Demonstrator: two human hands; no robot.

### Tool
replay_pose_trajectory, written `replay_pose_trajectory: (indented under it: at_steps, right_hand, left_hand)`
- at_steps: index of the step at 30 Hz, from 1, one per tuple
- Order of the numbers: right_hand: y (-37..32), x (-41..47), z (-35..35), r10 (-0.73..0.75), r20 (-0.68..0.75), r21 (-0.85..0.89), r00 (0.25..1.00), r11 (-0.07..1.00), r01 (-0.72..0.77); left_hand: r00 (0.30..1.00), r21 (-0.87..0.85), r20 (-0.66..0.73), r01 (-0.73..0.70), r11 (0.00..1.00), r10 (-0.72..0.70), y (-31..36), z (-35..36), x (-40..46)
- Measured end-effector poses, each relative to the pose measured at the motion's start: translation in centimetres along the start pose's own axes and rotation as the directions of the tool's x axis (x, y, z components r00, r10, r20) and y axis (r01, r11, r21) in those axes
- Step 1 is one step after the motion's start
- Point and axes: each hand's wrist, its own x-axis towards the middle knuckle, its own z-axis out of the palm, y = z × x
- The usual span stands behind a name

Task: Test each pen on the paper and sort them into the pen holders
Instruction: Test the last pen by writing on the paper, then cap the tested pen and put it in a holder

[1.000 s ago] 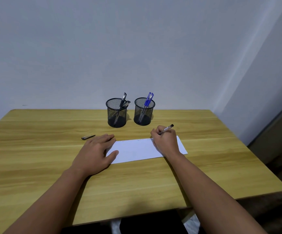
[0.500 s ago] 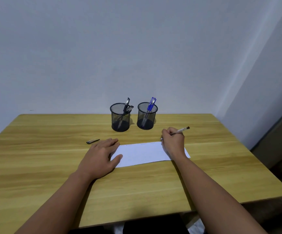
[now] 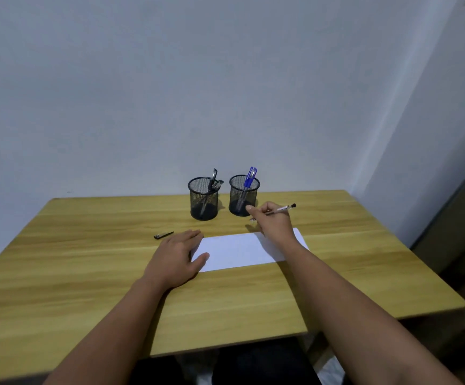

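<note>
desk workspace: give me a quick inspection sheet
surface: wooden table, white paper lying flat
job's things: left holder has black pens; right holder has blue pens; pen in hand; pen cap loose on table
clutter: nothing seen
hands: left hand flat on paper edge; right hand pinches the pen, raised by right holder
cables: nothing seen
surroundings: plain wall

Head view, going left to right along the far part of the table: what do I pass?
Pen cap lying loose on the table → left pen holder with black pens → right pen holder with blue pens → right hand gripping a pen, its dark end pointing right.
</note>
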Motion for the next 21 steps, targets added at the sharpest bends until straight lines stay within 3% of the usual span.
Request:
replay_pose_trajectory:
  at_steps: [5, 9, 12, 15, 21]
  right_hand:
    - [-2.0, -0.2, 0.4, 0.113, 0.048, 0.090, 0.992, 0.989, -0.117]
    - [-2.3, 0.6, -0.2, 0.062, -0.020, 0.080, 0.998, 0.995, -0.060]
    - [-3.0, 0.7, -0.6, 0.099, 0.025, 0.155, 0.995, 0.983, -0.101]
    - [-3.2, 0.4, -0.8, 0.128, 0.100, 0.188, 0.987, 0.971, -0.145]
    - [-2.0, -0.4, -0.9, 0.115, 0.222, -0.008, 0.968, 0.993, -0.116]
  left_hand:
    - [0.985, -0.199, -0.114, 0.102, 0.975, -0.127, 0.4, -1.4, -0.2]
    - [0.922, -0.028, -0.334, 0.196, 0.980, -0.194, -1.2, -3.7, 0.3]
    - [0.892, 0.043, -0.226, 0.410, 0.911, -0.391, -3.2, -4.8, 0.6]
    - [0.900, 0.136, -0.030, 0.434, 0.891, -0.434, -4.7, -4.9, 0.7]
    - [0.900, 0.006, -0.110, 0.424, 0.906, -0.421, -4.7, -4.8, 0.4]
